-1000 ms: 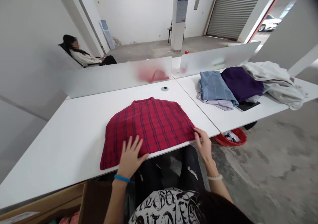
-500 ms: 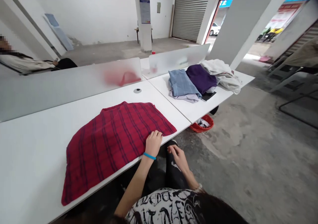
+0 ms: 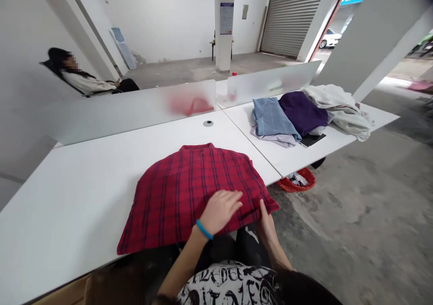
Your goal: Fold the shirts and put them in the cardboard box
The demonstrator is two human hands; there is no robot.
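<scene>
A red plaid shirt (image 3: 189, 187) with dark stripes lies spread at the front edge of the white table (image 3: 84, 183), its collar toward the far side. My left hand (image 3: 223, 210), with a blue band at the wrist, is over the lower part of the shirt, fingers stretched out. Whether its palm presses on the cloth cannot be made out. At the shirt's lower right edge is my right hand (image 3: 266, 219), its thumb on top of the cloth and the other fingers hidden below.
On the right are folded blue (image 3: 275, 117), purple (image 3: 302, 111) and white clothes (image 3: 341, 106). A frosted divider (image 3: 142, 111) runs along the table's back. Below the edge stands a red bin (image 3: 297, 181). A person (image 3: 88, 81) sits beyond the divider.
My right hand has come up from below the table to the shirt's right edge. My left hand has moved onto the shirt with its fingers extended. The view has turned left.
</scene>
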